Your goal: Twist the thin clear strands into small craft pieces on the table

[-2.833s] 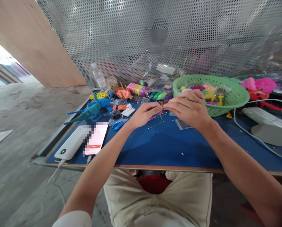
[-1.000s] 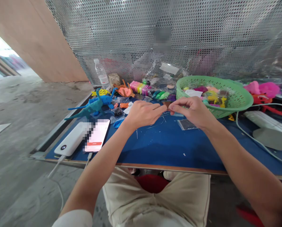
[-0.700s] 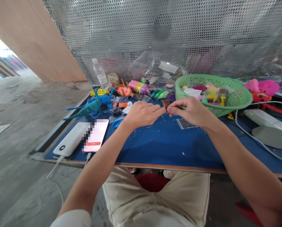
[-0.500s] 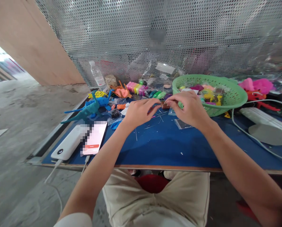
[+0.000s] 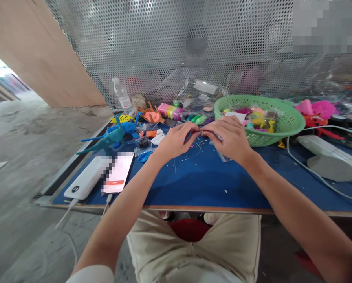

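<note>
My left hand (image 5: 178, 138) is closed in a pinch above the middle of the blue table. My right hand (image 5: 227, 135) pinches from the other side, and the fingertips of both hands meet. A tiny brownish bit shows at the fingertips; its kind is too small to tell. Below the hands, several thin wires (image 5: 195, 150) lie scattered on the table. A small clear bag (image 5: 223, 156) is partly hidden under my right hand. Just behind that hand stands a green plastic basket (image 5: 290, 122) with colourful pieces and bags in it.
On the left lie a white power bank (image 5: 87, 179), a phone (image 5: 118, 173) and blue and teal dinosaur figures (image 5: 114, 135). A water bottle (image 5: 122, 96) stands at the back. To the right are pink and red figures (image 5: 317, 114), a white cable (image 5: 290, 157) and a grey disc (image 5: 330, 168).
My right hand has moved slightly left, and its fingertips now touch those of my left hand. More of the bag under it is covered. The basket appears shifted slightly left.
</note>
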### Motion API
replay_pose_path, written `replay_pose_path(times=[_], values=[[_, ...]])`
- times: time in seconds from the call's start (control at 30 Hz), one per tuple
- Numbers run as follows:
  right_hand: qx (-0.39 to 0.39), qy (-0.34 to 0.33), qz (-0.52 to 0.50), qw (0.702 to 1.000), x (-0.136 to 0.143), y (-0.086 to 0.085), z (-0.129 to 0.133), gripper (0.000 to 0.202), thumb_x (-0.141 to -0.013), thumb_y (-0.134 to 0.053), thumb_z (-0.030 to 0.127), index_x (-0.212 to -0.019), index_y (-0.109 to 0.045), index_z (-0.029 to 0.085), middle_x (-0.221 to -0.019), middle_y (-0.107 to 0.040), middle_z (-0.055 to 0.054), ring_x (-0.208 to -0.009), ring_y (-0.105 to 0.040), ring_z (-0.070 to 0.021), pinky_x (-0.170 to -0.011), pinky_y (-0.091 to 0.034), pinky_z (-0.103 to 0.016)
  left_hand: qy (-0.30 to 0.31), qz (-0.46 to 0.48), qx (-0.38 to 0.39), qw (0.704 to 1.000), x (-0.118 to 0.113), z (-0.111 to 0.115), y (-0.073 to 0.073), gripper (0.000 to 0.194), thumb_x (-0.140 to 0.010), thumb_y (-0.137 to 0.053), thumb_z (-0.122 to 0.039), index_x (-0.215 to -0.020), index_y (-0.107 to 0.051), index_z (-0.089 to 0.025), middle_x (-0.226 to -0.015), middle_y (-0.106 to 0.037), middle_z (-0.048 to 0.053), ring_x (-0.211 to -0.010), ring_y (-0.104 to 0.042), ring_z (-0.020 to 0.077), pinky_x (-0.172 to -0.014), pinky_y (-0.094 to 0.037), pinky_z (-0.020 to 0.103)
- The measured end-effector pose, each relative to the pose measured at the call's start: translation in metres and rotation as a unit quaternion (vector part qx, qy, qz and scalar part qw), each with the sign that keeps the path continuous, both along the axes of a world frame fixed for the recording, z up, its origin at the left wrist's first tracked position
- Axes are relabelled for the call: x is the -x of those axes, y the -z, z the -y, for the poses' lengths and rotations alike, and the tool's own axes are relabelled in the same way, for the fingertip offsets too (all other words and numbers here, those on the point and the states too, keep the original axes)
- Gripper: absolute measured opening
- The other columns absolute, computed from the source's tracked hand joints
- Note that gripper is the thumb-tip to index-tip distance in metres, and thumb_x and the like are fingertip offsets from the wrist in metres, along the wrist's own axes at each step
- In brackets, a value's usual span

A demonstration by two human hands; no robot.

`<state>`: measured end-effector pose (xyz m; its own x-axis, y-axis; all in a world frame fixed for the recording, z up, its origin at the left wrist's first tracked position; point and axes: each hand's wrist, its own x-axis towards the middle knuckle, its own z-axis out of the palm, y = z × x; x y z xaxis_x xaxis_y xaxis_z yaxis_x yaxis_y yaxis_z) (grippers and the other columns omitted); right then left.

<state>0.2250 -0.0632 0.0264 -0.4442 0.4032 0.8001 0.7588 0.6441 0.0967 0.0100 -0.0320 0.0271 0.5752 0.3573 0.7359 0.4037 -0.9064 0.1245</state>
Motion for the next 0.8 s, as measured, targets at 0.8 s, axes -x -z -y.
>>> replay_pose_path(times=[0.8], values=[[0.051, 0.006, 0.006, 0.999, -0.005, 0.011, -0.013, 0.018, -0.098, -0.056, 0.032, -0.102, -0.071, 0.023, -0.091, -0.077, -0.004, -0.082, -0.067, -0.0207, -0.076, -0.048, -0.036, -0.02, -0.025, 0.033, 0.999, 0.002, -0.013, 0.004, 0.011, -0.096, -0.058, -0.025, -0.093, -0.066, -0.019, -0.086, -0.071, 0.004, -0.082, -0.063, 0.0153, -0.076, -0.049, 0.031]])
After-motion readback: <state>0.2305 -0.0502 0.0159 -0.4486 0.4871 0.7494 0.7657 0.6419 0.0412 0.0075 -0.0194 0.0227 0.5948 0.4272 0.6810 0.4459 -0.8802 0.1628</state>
